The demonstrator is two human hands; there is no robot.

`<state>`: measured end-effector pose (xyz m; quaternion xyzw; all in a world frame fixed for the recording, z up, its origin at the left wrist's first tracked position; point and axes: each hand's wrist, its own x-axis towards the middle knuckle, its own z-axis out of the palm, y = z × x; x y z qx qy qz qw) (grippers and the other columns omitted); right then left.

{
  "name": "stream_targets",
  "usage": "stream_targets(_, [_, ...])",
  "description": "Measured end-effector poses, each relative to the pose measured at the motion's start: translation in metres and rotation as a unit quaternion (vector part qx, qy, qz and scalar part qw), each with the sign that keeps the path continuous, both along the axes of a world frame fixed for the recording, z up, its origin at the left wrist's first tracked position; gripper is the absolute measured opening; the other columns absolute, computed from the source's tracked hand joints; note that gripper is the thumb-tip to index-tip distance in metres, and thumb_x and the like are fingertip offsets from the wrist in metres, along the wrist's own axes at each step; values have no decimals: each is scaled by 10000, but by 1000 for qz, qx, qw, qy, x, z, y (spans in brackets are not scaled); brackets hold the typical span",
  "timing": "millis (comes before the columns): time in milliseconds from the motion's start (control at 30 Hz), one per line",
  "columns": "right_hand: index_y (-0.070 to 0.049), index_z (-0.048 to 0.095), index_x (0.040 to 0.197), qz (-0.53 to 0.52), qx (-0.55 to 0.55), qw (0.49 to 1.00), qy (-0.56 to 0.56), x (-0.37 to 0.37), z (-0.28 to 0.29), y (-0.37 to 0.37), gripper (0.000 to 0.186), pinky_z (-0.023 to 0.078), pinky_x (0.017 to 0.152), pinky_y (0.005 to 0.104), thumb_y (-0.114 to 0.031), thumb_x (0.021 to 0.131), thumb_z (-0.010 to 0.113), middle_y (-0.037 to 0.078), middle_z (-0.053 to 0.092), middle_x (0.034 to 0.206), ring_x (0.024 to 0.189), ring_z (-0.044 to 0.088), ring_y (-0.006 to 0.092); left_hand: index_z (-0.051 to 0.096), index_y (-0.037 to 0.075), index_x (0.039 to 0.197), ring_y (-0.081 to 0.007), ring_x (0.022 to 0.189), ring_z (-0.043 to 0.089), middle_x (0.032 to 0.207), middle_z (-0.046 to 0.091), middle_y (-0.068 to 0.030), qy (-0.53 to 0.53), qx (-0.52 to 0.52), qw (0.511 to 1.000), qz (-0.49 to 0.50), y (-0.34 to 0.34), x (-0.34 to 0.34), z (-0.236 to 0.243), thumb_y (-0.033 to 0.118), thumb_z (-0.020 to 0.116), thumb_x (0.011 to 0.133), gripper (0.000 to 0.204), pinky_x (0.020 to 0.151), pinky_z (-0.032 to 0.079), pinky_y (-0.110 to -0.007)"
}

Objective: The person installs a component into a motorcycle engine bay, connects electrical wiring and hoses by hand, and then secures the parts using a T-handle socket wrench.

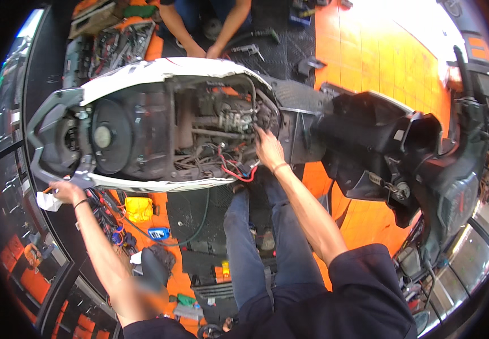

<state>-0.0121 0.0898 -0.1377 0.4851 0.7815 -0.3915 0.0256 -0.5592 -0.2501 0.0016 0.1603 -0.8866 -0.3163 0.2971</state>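
Note:
A scooter with white side panels [159, 69] lies across my view, its seat off and the engine bay [222, 121] open to sight. My right hand [268, 150] reaches into the bay's near right edge, beside a dark hose and the metal engine parts. Its fingers are bent together at the tips; what they grip, if anything, is hidden. Red wires [239, 172] loop just below this hand. At the tail, my left hand [70, 193] is closed by the corner of the black grab rail [40, 152], apparently on a crumpled white cloth or paper [48, 201].
Across the scooter, another person's hands [206, 52] work low by the far panel. A tray of tools [123, 48] stands at upper left. Near my left arm lie a yellow bundle [138, 209], a blue bottle [158, 233] and a hose [199, 226]. A key bunch [388, 185] hangs at the front.

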Motion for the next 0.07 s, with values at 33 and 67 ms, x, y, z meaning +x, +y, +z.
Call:
stream_targets(33, [-187,497,1456,38,17,999,11,1,16,-8,550,533,894,548,-147,911,558,284,566,1274,1002,650,488,488,-179,1317,-454,1286,520,1354,536,-357,-9,8,1000,-14,-13,-9,8,499,504,984,755,1117,379,-478])
stream_targets(67, [-187,497,1456,49,33,998,36,-21,35,3,550,533,894,548,-147,911,558,284,566,1274,1002,650,488,414,-186,1382,-446,1339,484,1397,500,-363,-20,13,999,-31,-21,-19,14,516,508,980,814,1150,349,-476])
